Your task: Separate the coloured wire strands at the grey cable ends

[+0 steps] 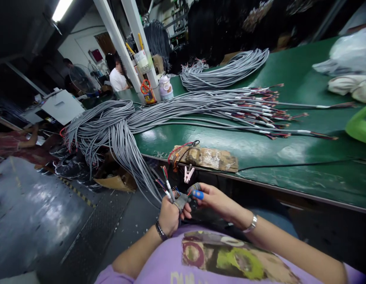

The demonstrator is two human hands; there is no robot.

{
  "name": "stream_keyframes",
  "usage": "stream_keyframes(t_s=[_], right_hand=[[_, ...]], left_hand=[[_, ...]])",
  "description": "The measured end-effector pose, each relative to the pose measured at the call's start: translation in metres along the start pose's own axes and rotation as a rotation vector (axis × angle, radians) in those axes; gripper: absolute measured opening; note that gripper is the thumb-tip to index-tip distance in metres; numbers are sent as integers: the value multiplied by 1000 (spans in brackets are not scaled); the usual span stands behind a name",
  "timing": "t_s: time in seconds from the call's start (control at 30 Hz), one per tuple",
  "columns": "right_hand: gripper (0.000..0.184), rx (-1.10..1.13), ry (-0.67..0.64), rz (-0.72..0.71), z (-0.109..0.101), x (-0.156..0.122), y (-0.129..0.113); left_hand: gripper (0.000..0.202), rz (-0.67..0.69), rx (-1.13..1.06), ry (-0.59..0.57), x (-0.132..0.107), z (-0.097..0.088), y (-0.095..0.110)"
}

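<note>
My left hand (168, 216) is closed around several grey cables (145, 173) whose ends have white sleeves and thin coloured wires (164, 172). Grey covering wraps its thumb or forefinger. Close beside it, my right hand (207, 197) is pinched, with grey and blue covers on its fingertips; a thin red wire (189, 193) shows at them. The exact grip there is partly hidden. A pink clip (188, 174) stands just above my hands at the table edge, near a worn wooden block (212, 158) with red and black leads.
A large bundle of grey cables (177, 106) lies along the green table (313, 165), its stripped ends to the right. Another coil (227, 71) lies behind. A bottle (166, 87) stands by the white post. At right are a green object (360, 125) and plastic bags (351, 53). A person (118, 79) sits beyond.
</note>
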State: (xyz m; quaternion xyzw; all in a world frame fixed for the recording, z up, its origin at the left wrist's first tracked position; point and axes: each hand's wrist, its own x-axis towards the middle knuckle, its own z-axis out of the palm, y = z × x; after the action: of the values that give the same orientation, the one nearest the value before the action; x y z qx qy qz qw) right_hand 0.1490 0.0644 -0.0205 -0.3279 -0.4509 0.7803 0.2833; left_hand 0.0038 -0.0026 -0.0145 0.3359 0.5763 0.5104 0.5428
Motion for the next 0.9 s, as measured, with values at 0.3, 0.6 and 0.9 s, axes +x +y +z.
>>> stream_keyframes(t_s=[0.3, 0.6, 0.9], right_hand=[[33, -143, -111, -125, 15, 8, -6], [36, -73, 4, -143, 15, 17, 8], [38, -158, 77, -161, 16, 14, 4]], left_hand=[[38, -94, 130, -238, 1, -2, 6], [37, 8, -72, 23, 2, -4, -5], [38, 23, -100, 123, 3, -4, -1]])
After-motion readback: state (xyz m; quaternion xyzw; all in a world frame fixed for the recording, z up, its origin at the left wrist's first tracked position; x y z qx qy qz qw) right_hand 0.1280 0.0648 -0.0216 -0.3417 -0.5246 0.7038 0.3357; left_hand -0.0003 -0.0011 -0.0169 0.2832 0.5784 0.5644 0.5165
